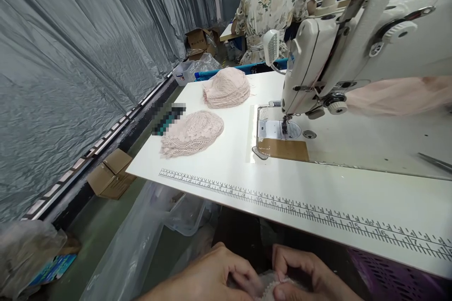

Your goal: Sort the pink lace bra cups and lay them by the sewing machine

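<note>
At the bottom edge of the frame, below the front of the table (247, 169), the left hand (215, 275) and the right hand (303, 273) meet over a small pink lace piece (273, 287). Both hands are curled, fingertips pinching the scalloped edge of the lace between them; only a sliver of the fabric shows, so its shape cannot be told.

The lace piece sits down at lap level, well short of the sewing machine (353, 42) in the upper right of the frame. Nothing lies under the needle (284, 124); the plate there is bare, so judging from this, the piece in hand has not yet gone to the machine.

On the table, left of the machine, lie two lots of the same pink lace: a near stack (194, 134) at centre left and a far stack (228, 87) behind it. Whether these are sewn or waiting cannot be told. More pink fabric (399, 96) is bunched behind the machine arm at the right.

A printed ruler (300, 209) runs along the table's front edge. A person in a floral top (268, 9) stands at another table at the top centre.
</note>
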Demonstrator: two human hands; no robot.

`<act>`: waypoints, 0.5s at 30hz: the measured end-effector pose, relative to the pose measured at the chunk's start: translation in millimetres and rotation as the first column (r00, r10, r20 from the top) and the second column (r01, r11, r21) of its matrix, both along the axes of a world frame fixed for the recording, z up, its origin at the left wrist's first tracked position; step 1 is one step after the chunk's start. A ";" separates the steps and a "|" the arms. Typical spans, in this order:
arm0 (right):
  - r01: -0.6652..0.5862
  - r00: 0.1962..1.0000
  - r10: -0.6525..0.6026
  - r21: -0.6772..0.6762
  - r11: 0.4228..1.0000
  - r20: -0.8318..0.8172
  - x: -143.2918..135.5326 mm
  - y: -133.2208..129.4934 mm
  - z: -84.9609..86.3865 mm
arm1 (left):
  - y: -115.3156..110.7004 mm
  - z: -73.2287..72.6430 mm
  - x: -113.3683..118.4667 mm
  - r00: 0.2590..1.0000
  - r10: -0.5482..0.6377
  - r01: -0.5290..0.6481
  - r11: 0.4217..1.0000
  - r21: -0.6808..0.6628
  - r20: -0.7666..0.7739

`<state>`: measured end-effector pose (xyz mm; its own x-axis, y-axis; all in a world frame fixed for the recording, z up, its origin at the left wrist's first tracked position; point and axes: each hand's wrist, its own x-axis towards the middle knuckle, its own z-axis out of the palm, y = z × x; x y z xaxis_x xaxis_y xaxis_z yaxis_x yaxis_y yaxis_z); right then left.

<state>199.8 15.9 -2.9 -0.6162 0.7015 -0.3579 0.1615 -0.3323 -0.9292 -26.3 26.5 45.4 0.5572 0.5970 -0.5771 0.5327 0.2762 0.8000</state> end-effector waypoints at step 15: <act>-0.034 0.998 0.029 -0.085 0.996 -0.057 -0.8 2.0 1.3 | 6.0 7.5 -1.3 0.997 -0.037 0.042 0.997 -0.068 0.069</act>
<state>199.0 17.9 -1.6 -0.6579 0.6497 -0.3809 0.1221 -0.4071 -0.9052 -27.6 32.5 52.9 0.6186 0.5336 -0.5767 0.4901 0.3117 0.8141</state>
